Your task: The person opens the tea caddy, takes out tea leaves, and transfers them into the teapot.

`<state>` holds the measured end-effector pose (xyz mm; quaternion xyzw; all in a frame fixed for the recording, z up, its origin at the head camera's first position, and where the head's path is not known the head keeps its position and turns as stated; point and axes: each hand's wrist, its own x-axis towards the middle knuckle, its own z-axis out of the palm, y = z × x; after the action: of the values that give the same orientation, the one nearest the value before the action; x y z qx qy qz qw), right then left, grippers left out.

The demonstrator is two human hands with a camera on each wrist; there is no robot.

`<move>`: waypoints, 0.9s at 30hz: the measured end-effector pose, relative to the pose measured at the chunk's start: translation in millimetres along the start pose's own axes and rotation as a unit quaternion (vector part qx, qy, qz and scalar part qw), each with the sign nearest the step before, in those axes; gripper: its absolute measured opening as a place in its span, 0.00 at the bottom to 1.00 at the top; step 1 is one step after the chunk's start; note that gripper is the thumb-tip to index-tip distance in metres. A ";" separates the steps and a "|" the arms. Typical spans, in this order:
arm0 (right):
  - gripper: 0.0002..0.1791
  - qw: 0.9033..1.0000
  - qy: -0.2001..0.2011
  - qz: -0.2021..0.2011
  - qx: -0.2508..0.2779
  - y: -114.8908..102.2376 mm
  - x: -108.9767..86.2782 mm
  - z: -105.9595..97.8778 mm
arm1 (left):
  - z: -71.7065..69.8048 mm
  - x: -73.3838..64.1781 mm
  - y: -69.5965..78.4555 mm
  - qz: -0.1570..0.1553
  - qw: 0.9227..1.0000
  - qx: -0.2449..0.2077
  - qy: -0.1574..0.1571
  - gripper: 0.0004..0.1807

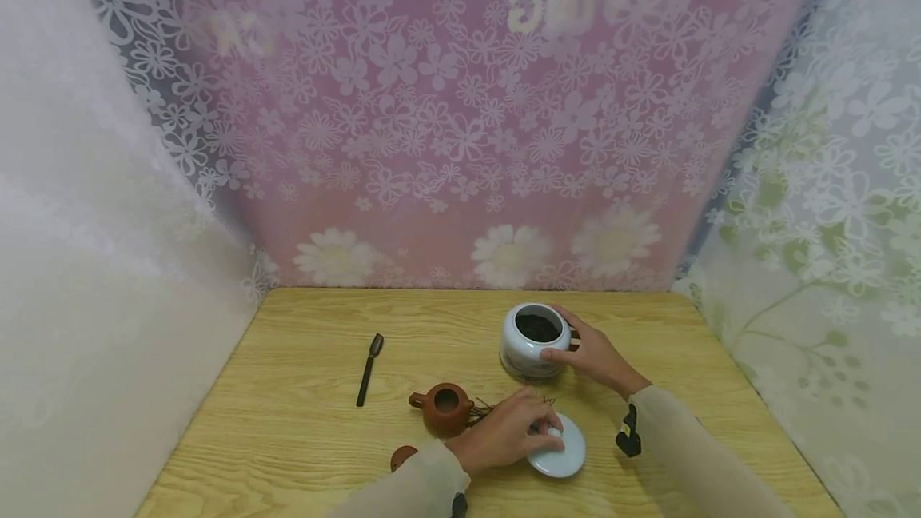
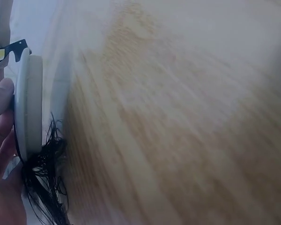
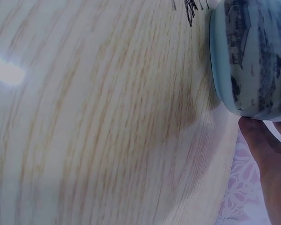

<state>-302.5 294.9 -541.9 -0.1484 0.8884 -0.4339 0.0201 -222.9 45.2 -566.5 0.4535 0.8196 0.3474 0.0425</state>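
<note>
My left hand pinches the knob of a round white lid low over the near side of the table. The lid's pale edge also shows in the left wrist view, with thin dark strands hanging beside it. My right hand grips the right side of a white jar, thumb in front and fingers behind. The jar stands uncovered, with dark loose contents inside. In the right wrist view its wall carries a dark printed landscape, and fingertips touch it.
A small brown teapot, its top uncovered, stands left of my left hand. A small brown lid lies partly hidden by the left sleeve. Farther left lies a dark, long-handled scoop. Flowered curtains enclose the wooden table.
</note>
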 end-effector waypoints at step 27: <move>0.57 1.000 -0.001 0.002 0.001 0.3 0.8 0.3 | 9.5 -2.3 -9.0 0.000 1.000 0.015 -0.014 0.11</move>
<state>-303.3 294.6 -542.2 -0.1474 0.8882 -0.4346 0.0221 -224.4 45.3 -579.7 0.4591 0.8239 0.3290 0.0476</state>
